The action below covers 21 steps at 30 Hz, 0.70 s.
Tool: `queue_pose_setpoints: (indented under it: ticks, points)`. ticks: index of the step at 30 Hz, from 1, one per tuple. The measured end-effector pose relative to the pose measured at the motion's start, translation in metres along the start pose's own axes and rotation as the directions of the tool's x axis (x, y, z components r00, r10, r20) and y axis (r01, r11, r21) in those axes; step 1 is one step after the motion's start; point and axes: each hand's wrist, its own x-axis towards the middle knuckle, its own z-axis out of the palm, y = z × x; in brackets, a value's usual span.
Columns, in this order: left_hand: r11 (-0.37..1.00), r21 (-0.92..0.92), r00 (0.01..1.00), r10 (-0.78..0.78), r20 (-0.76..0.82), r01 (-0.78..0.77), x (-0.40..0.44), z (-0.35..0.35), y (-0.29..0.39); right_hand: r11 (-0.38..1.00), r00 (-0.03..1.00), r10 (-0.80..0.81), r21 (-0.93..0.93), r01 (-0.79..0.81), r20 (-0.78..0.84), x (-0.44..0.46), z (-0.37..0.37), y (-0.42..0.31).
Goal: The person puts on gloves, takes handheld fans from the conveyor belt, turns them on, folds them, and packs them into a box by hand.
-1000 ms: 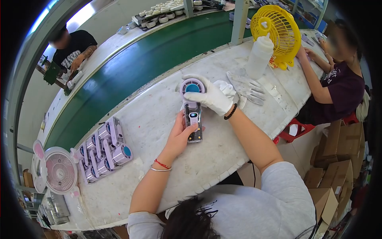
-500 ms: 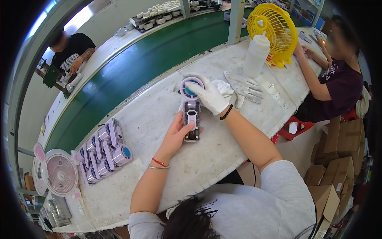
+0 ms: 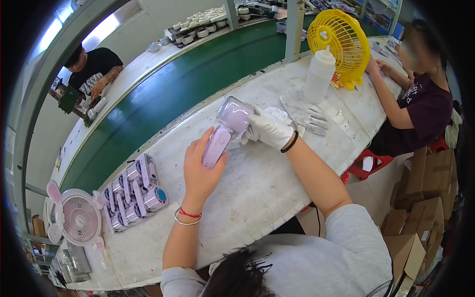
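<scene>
A lilac handheld fan (image 3: 217, 144) is tilted above the white worktable, its round head up and its smooth lilac side in view. My bare left hand (image 3: 200, 163) is wrapped round its handle. My right hand (image 3: 269, 127), in a white glove, grips the right side of the fan's head; some of its fingertips are hidden behind the fan. Just right of my right hand lie a crumpled white cloth (image 3: 278, 115) and a loose, stained glove (image 3: 306, 115). Several similar lilac fans (image 3: 133, 198) lie in rows at the left of the table.
A clear squeeze bottle (image 3: 320, 74) and a yellow fan (image 3: 341, 47) stand at the back right. A pink-white fan (image 3: 81, 218) is at far left. A green conveyor (image 3: 163, 89) runs behind the table (image 3: 247, 198). One person sits across it, another at the right.
The lilac fan has been turned over: its transparent handle side and round grille no longer show. It is now tilted, and my left hand has shifted left and up around the handle.
</scene>
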Motion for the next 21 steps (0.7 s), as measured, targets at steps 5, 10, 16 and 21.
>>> queue_pose_setpoints:
  ticks: [5,10,16,21]
  points:
    - [0.987,0.160,0.992,0.047,-0.115,-0.028,-0.001,0.007,0.001,0.998,0.993,-0.020,0.064,0.028,-0.118,0.007,-0.008,0.012]
    - [0.946,0.280,0.974,0.201,-0.103,-0.165,0.000,0.004,-0.002,0.969,0.958,0.086,0.245,-0.017,-0.275,0.018,-0.001,0.014]
    - [0.978,0.168,0.989,0.138,-0.057,-0.127,0.000,0.005,0.000,0.964,0.941,0.106,0.266,-0.018,-0.321,0.020,-0.003,0.018]
    - [0.992,0.113,0.998,0.061,-0.009,-0.060,-0.002,0.007,0.003,0.989,0.987,0.009,0.146,0.014,-0.160,0.018,-0.009,0.021]
